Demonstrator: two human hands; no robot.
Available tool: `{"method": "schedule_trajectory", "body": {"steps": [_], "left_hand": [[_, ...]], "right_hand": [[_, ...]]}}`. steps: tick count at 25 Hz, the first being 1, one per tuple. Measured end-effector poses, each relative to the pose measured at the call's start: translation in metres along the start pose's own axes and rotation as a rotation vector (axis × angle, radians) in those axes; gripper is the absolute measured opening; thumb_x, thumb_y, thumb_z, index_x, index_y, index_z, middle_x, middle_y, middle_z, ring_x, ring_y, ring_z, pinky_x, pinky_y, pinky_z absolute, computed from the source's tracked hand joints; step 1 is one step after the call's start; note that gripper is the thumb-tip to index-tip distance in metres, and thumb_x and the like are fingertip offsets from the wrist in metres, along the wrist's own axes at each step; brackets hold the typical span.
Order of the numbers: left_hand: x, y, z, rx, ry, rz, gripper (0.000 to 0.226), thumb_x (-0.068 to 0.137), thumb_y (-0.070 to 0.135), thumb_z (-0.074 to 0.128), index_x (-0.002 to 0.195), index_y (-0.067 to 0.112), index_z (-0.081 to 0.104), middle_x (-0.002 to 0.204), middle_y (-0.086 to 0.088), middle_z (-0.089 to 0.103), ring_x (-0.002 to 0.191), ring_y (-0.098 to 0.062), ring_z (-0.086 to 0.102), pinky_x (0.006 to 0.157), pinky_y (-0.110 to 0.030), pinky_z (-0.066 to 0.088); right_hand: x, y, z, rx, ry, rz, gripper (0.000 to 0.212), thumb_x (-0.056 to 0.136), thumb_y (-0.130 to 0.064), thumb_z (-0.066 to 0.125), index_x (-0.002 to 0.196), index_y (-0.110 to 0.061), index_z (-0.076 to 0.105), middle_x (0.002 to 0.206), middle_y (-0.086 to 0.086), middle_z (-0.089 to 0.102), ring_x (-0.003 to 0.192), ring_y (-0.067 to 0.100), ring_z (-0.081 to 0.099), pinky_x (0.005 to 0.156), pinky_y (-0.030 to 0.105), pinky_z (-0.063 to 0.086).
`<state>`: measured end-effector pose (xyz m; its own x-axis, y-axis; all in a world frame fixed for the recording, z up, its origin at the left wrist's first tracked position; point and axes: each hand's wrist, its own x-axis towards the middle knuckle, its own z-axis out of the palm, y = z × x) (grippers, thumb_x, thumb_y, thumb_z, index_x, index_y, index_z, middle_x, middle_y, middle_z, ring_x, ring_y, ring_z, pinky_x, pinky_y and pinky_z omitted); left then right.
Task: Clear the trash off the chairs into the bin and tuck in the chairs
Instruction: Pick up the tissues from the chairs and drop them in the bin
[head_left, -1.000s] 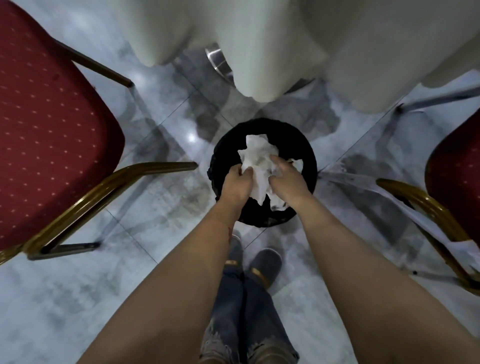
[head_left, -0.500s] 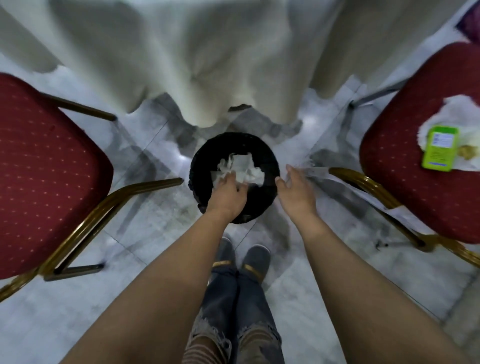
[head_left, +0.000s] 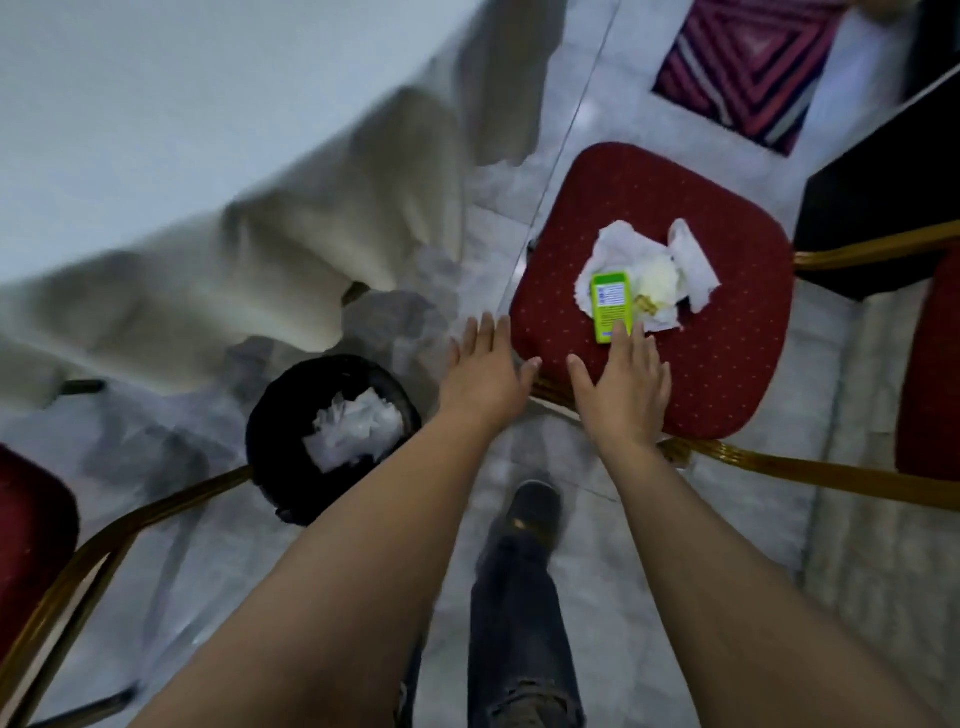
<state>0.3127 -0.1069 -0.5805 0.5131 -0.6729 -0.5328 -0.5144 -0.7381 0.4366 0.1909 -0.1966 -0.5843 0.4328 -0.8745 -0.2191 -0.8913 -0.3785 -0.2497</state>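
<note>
A red chair with gold legs stands to the right. On its seat lie crumpled white tissues, a yellowish scrap and a small green carton. My right hand is spread open over the seat's front edge, fingertips touching the carton's near end. My left hand is open, fingers apart, above the floor beside the seat's left corner. The black round bin stands on the floor to the left, with crumpled white paper inside it.
A table with a long cream cloth fills the upper left. Another red chair is at the lower left, a third chair's seat at the right edge. A dark cabinet and a patterned rug lie beyond. My feet stand on grey tiles.
Both hands let go of the white paper, which stays in the bin, and moved right to the chair holding trash. The view swung right with them.
</note>
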Motion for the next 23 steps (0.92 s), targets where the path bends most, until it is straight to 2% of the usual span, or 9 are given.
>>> {"method": "schedule_trajectory", "body": {"steps": [5, 8, 11, 14, 16, 19, 21, 23], "left_hand": [[0.069, 0.091, 0.022, -0.018, 0.001, 0.019, 0.086, 0.095, 0.056, 0.044, 0.156, 0.014, 0.000, 0.164, -0.010, -0.005, 0.151, -0.023, -0.006, 0.121, -0.045, 0.003], [0.113, 0.126, 0.031, 0.000, -0.022, 0.006, 0.099, 0.088, 0.059, 0.053, 0.156, 0.017, -0.006, 0.163, -0.008, -0.011, 0.150, -0.025, -0.011, 0.121, -0.050, 0.004], [0.145, 0.139, 0.034, 0.108, -0.132, -0.021, 0.113, 0.081, 0.062, 0.062, 0.154, 0.024, -0.015, 0.162, -0.006, -0.019, 0.149, -0.025, -0.016, 0.120, -0.052, 0.005], [0.163, 0.144, 0.033, 0.214, -0.141, -0.038, 0.117, 0.075, 0.059, 0.071, 0.155, 0.032, -0.010, 0.163, -0.005, -0.010, 0.149, -0.030, -0.004, 0.116, -0.054, 0.015], [0.166, 0.145, 0.036, 0.261, -0.068, -0.044, 0.111, 0.072, 0.055, 0.074, 0.154, 0.036, 0.001, 0.158, -0.006, 0.005, 0.143, -0.032, 0.011, 0.109, -0.054, 0.028], [0.162, 0.141, 0.046, 0.139, 0.042, -0.133, 0.099, 0.072, 0.044, 0.079, 0.149, 0.038, 0.018, 0.147, -0.006, 0.018, 0.131, -0.033, 0.023, 0.089, -0.047, 0.043], [0.155, 0.136, 0.052, 0.043, 0.108, -0.180, 0.084, 0.077, 0.034, 0.078, 0.144, 0.036, 0.028, 0.140, -0.010, 0.023, 0.123, -0.035, 0.032, 0.075, -0.039, 0.041], [0.148, 0.130, 0.058, -0.045, 0.129, -0.166, 0.068, 0.082, 0.027, 0.074, 0.138, 0.029, 0.037, 0.135, -0.013, 0.027, 0.111, -0.037, 0.044, 0.071, -0.036, 0.038]], "right_hand": [[0.075, 0.061, -0.021, -0.042, -0.007, 0.032, 0.093, 0.087, -0.061, 0.055, 0.157, -0.022, 0.009, 0.166, 0.006, 0.009, 0.152, 0.026, 0.010, 0.120, 0.053, 0.010], [0.124, 0.084, -0.022, -0.068, -0.136, 0.016, 0.104, 0.081, -0.058, 0.061, 0.156, -0.029, -0.005, 0.166, 0.006, -0.005, 0.152, 0.029, 0.001, 0.116, 0.064, 0.008], [0.156, 0.096, -0.019, -0.096, -0.270, -0.015, 0.116, 0.076, -0.060, 0.067, 0.151, -0.036, -0.018, 0.163, 0.004, -0.021, 0.151, 0.032, -0.007, 0.114, 0.068, 0.007], [0.179, 0.104, -0.009, -0.080, -0.348, -0.056, 0.123, 0.071, -0.062, 0.072, 0.150, -0.040, -0.020, 0.162, 0.003, -0.024, 0.151, 0.031, -0.007, 0.114, 0.067, 0.007], [0.187, 0.103, -0.004, -0.048, -0.354, -0.103, 0.120, 0.071, -0.057, 0.074, 0.152, -0.039, -0.012, 0.164, 0.004, -0.011, 0.151, 0.029, 0.001, 0.114, 0.064, 0.013], [0.184, 0.100, 0.001, -0.027, -0.260, -0.205, 0.097, 0.074, -0.040, 0.071, 0.153, -0.036, 0.014, 0.157, 0.001, 0.022, 0.142, 0.028, 0.023, 0.107, 0.056, 0.031], [0.181, 0.097, 0.001, -0.029, -0.217, -0.245, 0.083, 0.076, -0.033, 0.068, 0.148, -0.034, 0.028, 0.148, 0.000, 0.036, 0.132, 0.030, 0.033, 0.099, 0.053, 0.037], [0.179, 0.091, 0.002, -0.022, -0.202, -0.274, 0.069, 0.080, -0.027, 0.066, 0.143, -0.029, 0.038, 0.138, 0.004, 0.044, 0.121, 0.033, 0.040, 0.090, 0.047, 0.042]]}}
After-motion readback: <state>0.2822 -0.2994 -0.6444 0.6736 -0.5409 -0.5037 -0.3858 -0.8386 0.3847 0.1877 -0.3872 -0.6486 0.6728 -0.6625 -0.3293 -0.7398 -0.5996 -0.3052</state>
